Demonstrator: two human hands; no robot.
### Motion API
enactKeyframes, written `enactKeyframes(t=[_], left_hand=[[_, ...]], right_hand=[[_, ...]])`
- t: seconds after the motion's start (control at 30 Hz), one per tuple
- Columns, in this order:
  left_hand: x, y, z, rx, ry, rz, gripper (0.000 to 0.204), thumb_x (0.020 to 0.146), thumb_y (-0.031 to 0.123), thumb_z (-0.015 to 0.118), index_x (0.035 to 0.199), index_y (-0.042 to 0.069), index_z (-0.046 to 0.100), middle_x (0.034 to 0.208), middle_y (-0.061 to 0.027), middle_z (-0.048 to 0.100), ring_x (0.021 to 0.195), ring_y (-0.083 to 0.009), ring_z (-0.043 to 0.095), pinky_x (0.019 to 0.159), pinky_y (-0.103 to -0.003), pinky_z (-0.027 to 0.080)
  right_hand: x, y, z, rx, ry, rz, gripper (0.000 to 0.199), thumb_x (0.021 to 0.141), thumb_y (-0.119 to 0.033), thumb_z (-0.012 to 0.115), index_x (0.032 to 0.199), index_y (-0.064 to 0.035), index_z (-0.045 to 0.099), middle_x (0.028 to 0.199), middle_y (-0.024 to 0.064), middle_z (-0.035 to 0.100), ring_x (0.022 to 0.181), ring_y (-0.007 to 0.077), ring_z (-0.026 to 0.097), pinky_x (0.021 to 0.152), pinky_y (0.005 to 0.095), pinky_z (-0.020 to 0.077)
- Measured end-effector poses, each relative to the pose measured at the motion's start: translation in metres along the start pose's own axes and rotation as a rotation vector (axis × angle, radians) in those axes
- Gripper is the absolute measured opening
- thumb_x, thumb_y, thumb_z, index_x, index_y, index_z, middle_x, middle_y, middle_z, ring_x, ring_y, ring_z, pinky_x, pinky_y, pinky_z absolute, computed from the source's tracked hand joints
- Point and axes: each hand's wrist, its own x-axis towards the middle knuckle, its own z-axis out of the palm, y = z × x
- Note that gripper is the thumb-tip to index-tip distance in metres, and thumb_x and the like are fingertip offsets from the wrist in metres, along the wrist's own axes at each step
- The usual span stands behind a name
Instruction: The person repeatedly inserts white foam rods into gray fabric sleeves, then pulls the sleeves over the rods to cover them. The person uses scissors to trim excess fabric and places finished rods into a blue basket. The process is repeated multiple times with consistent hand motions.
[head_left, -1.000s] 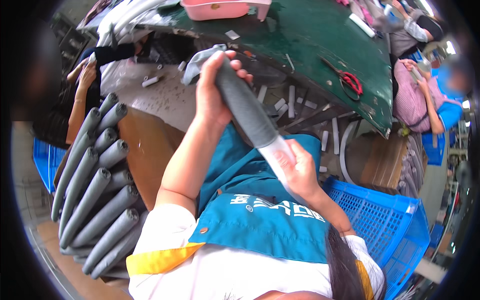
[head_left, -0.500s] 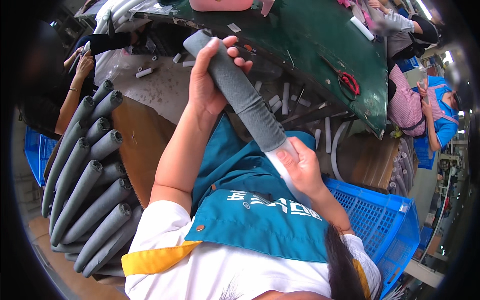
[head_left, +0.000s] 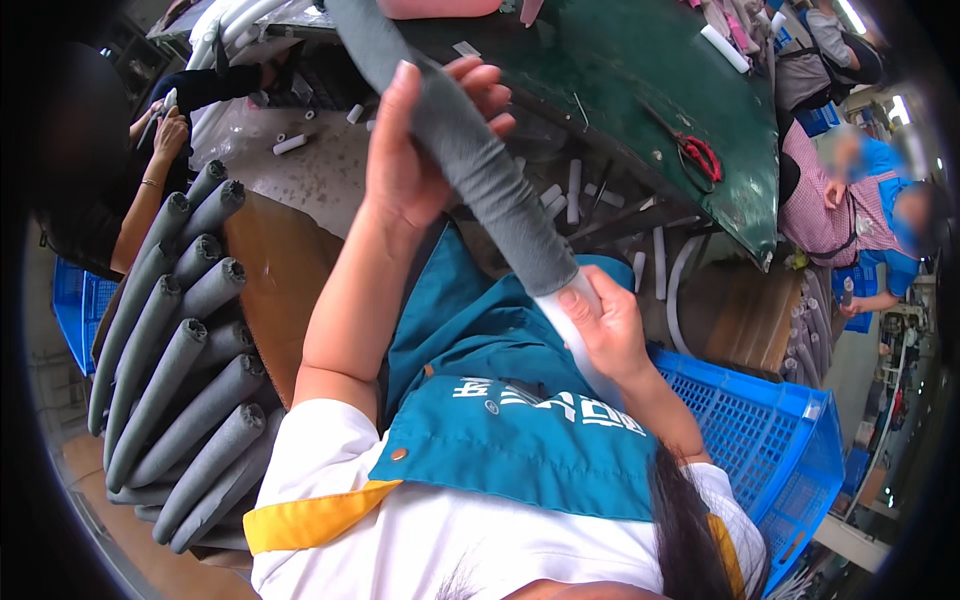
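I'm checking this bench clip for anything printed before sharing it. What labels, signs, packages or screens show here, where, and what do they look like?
Printed mark on the teal apron: white characters in one row across the chest panel, under the right hand.
White tag on the green table: small, flat, near the left hand; too small to tell more.
No screens, signs or packages show.

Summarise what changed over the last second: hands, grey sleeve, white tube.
The left hand slid up along the grey foam sleeve, drawing it further up the white tube; the sleeve's top end, in view before, now runs out past the upper edge. Slightly more white tube shows below the sleeve. The right hand kept its grip on the tube's lower end. The stack of grey sleeves and the blue crate stayed put.
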Motion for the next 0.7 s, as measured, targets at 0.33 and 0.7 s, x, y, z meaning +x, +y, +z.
enactKeyframes(t=[0.33, 0.7], left_hand=[[-0.023, -0.051, -0.008, 0.130, -0.037, -0.172, 0.040, 0.087, 0.030, 0.064, 0.114, 0.003, 0.055, 0.101, -0.0113, 0.060, 0.098, -0.0252, 0.061, 0.100, -0.048, 0.048], [-0.002, -0.020, -0.013, 0.015, -0.174, -0.110, 0.035, 0.089, 0.033, 0.061, 0.104, 0.002, 0.058, 0.091, -0.0097, 0.064, 0.092, -0.0245, 0.064, 0.094, -0.044, 0.052]], right_hand=[[0.002, 0.004, 0.012, -0.097, 0.039, -0.082, 0.028, 0.093, -0.026, 0.065, 0.105, -0.0005, 0.063, 0.086, 0.0069, 0.067, 0.077, 0.0121, 0.061, 0.069, 0.0266, 0.0483], [0.002, 0.000, 0.007, 0.062, 0.029, -0.081, 0.025, 0.093, -0.021, 0.066, 0.105, -0.0004, 0.063, 0.086, 0.0075, 0.068, 0.081, 0.0124, 0.064, 0.071, 0.0252, 0.0489]])
